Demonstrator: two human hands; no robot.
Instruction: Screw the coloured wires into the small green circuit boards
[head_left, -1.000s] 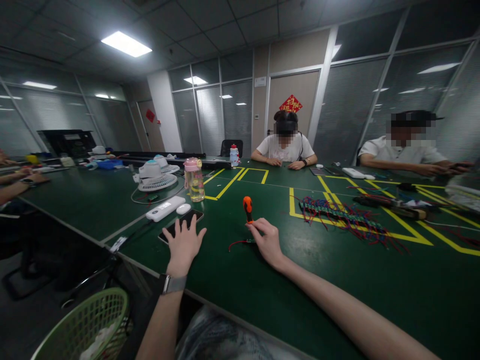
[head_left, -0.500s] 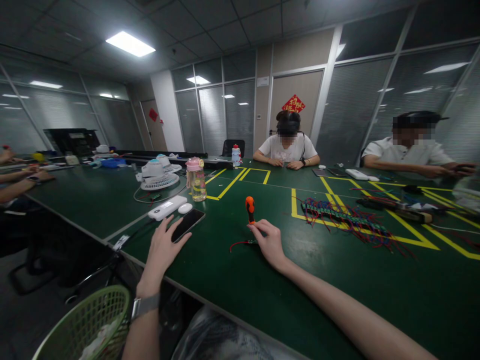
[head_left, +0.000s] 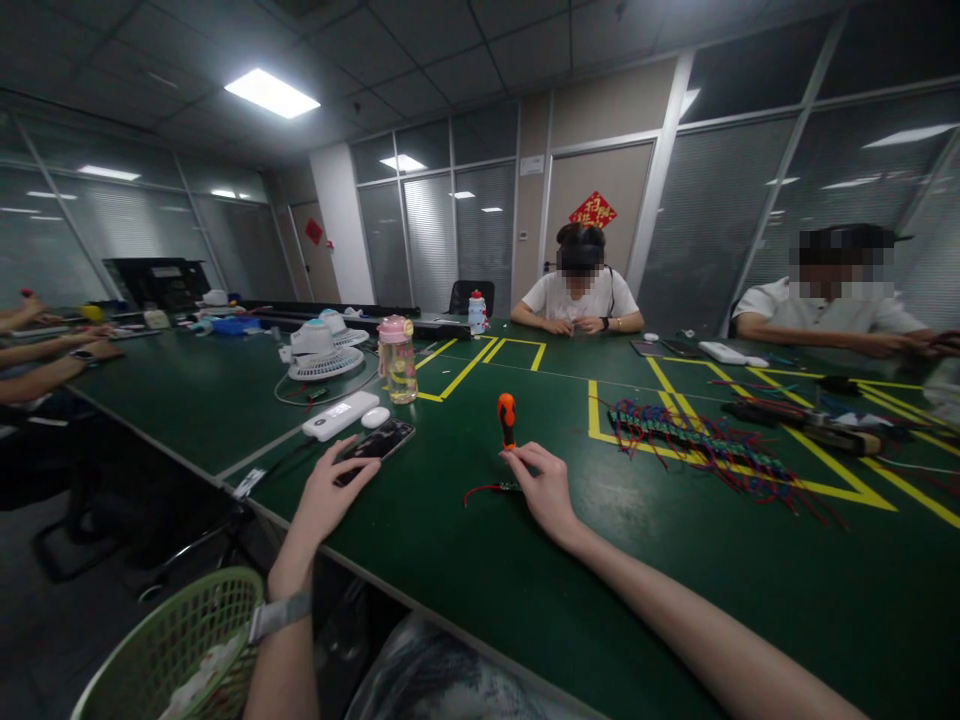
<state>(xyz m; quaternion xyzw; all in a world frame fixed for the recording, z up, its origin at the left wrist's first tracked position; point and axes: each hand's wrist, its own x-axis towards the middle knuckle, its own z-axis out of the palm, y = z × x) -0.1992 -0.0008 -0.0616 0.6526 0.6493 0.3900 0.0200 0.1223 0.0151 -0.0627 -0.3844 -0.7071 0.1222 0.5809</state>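
My right hand [head_left: 544, 490] pinches an orange and black screwdriver [head_left: 508, 420] low on its handle, which stands upright; my fingers hide its lower end. Just below, partly behind the hand, lies a small circuit board [head_left: 509, 487] with a red wire curving left. My left hand [head_left: 330, 495] has thumb and fingers at opposite edges of the near end of a smartphone [head_left: 386, 440], whose screen is lit. Beyond the phone are a white rounded case [head_left: 375, 417] and a white power bank [head_left: 341, 415].
A pink-lidded bottle [head_left: 397, 365] and white fans [head_left: 324, 350] stand beyond. Wired circuit boards [head_left: 705, 440] lie at the right among yellow tape, near a dark hand tool [head_left: 810, 425]. A green basket [head_left: 176, 640] is below the table edge. Two people sit across.
My left hand's fingers have drawn closer together around the phone's near end, and its dark screen has lit up. My right hand keeps the screwdriver upright in the same place.
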